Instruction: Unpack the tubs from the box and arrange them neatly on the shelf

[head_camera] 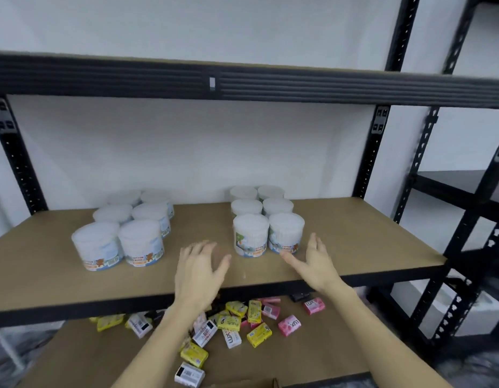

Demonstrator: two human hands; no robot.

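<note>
Two blocks of white cotton-bud tubs stand on the brown shelf board, each two wide and several deep. The left block sits toward the left, the right block near the middle. My left hand hovers open over the board, just left of the right block's front tubs. My right hand is open too, palm turned inward, just right of the front right tub. Neither hand touches a tub. The box is mostly out of view; only a cardboard edge shows at the bottom.
A black metal beam of the upper shelf runs overhead. Several small soap packets, yellow, pink and white, lie scattered on the lower board. Black uprights frame the bay, and another rack stands to the right.
</note>
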